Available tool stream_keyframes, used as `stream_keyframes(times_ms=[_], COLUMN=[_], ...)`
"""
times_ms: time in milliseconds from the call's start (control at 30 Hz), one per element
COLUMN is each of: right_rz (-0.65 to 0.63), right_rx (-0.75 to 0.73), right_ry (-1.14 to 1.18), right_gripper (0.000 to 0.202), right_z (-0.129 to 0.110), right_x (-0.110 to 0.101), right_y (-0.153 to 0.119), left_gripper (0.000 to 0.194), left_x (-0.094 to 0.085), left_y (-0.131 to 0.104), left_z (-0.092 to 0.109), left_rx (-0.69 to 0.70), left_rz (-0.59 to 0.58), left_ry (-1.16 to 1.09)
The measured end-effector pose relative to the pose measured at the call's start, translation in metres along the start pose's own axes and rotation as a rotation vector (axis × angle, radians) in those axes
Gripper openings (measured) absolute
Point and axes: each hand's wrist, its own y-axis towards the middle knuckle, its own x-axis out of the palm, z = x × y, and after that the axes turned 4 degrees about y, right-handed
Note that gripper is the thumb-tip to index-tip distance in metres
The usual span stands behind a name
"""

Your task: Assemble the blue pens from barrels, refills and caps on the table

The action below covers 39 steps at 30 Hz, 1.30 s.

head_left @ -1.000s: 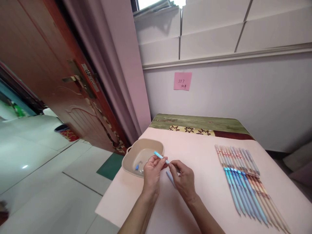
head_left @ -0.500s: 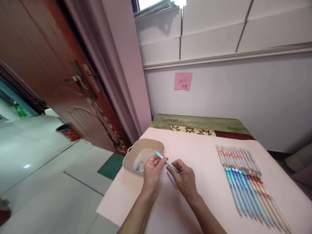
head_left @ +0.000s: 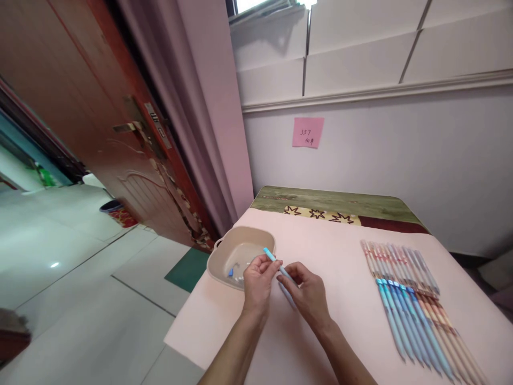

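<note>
Basin (head_left: 240, 246) blocks left, pens (head_left: 419, 307) right — passage between

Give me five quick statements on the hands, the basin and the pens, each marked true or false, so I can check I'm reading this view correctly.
1. The left hand and the right hand are both on the same light-blue pen. True.
2. A small blue piece lies inside the basin. True.
3. The basin is nearer the right hand than the left hand. False: it is nearer the left hand.
4. The tan pens lie to the right of the blue pens. True.
5. The blue pens stand upright in a cup. False: they lie flat, side by side, on the table.
</note>
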Motion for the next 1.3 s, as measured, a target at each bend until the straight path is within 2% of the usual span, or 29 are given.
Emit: stream_keyframes(times_ms=[233,300,367,400,433,500,567,633,700,833,967,1100,1233,1300], right_rz=[-0.061,-0.027,0.056,0.101,0.141,0.176,0.155,0.119,0.089,0.081,0.077,0.04,-0.005,-0.025], right_rx=[-0.005,0.005,0.021,0.033,0.049,0.104,0.18,0.258,0.33,0.399,0.4,0.413,0.474,0.484], right_ry=[0.01,0.004,0.011,0.017,0.028,0.097,0.224,0.352,0.443,0.529,0.523,0.533,0.604,0.633], right_gripper=[0.023,0.023,0.024,0.025,0.026,0.03,0.036,0.04,0.04,0.041,0.041,0.041,0.044,0.044], right_z=[0.003,0.005,0.01,0.013,0.016,0.021,0.024,0.023,0.021,0.018,0.018,0.016,0.013,0.013], right_x=[0.001,-0.001,-0.004,-0.006,-0.009,-0.012,-0.013,-0.012,-0.01,-0.007,-0.006,-0.003,-0.001,0.0], right_y=[-0.001,0.0,0.003,0.004,0.006,0.01,0.012,0.013,0.013,0.013,0.013,0.013,0.012,0.012], left_gripper=[0.026,0.031,0.042,0.047,0.042,0.021,0.006,0.006,0.009,0.01,0.014,0.014,0.02,0.016], left_x=[0.001,-0.004,-0.017,-0.027,-0.039,-0.064,-0.088,-0.103,-0.11,-0.11,-0.107,-0.094,-0.076,-0.07], left_y=[-0.001,0.005,0.018,0.027,0.037,0.057,0.072,0.081,0.084,0.085,0.093,0.105,0.112,0.113], left_z=[-0.003,0.004,0.018,0.026,0.035,0.049,0.055,0.052,0.044,0.031,0.032,0.027,0.013,0.007], left_rx=[0.024,0.018,0.056,0.103,0.192,0.318,0.269,0.192,0.138,0.093,0.101,0.183,0.243,0.246], left_rz=[-0.074,-0.13,-0.177,-0.163,-0.103,0.024,0.048,0.018,-0.031,-0.115,-0.155,-0.227,-0.301,-0.313], left_ry=[0.038,0.091,0.191,0.276,0.382,0.774,1.311,1.513,1.587,1.712,1.751,1.676,1.561,1.522])
